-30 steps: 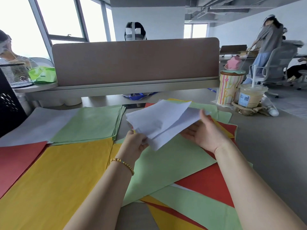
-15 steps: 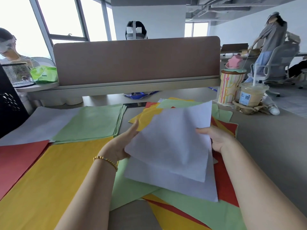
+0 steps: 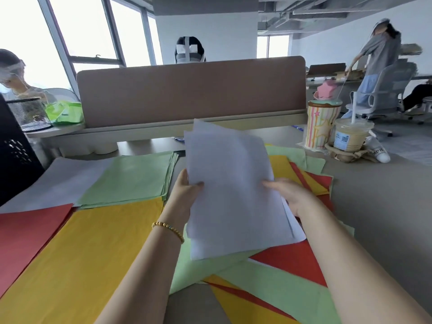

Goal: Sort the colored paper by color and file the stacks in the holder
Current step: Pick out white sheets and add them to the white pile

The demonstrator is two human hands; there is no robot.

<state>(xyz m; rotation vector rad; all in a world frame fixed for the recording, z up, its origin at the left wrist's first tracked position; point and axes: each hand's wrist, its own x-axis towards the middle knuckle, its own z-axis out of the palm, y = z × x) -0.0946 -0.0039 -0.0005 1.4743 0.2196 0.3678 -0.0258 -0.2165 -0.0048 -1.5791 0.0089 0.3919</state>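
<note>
White sheets (image 3: 233, 190) up off the desk at frame centre, tilted toward the camera, a few layers not squared. Left hand (image 3: 187, 192) pinching the left edge, thumb on the front face and fingers behind. Right hand (image 3: 289, 197) at the right edge, fingers reaching onto the front of the sheets; thumb hidden, so grip there unclear, though apparently holding.

Sorted piles at left: white pile (image 3: 58, 181) far left, green pile (image 3: 131, 181) beside it, yellow pile (image 3: 77, 253) nearer, red pile (image 3: 25, 235) at lower left edge. Unsorted mix (image 3: 280, 295) of green, red and yellow below and right of the hands. Black holder (image 3: 14, 155) at the left edge, only partly in view.

Likely step: gathering whites for the white pile. Best done by loosening the grip slightly, tapping the bottom edge on the desk to square the layers, then carrying left over the green pile and laying flat on the white pile, corners matched. Worth avoiding: dragging across the green pile and fanning it, or creasing thin sheets with a tight pinch. Drinks (image 3: 339, 134) at upper right well clear of that path.
</note>
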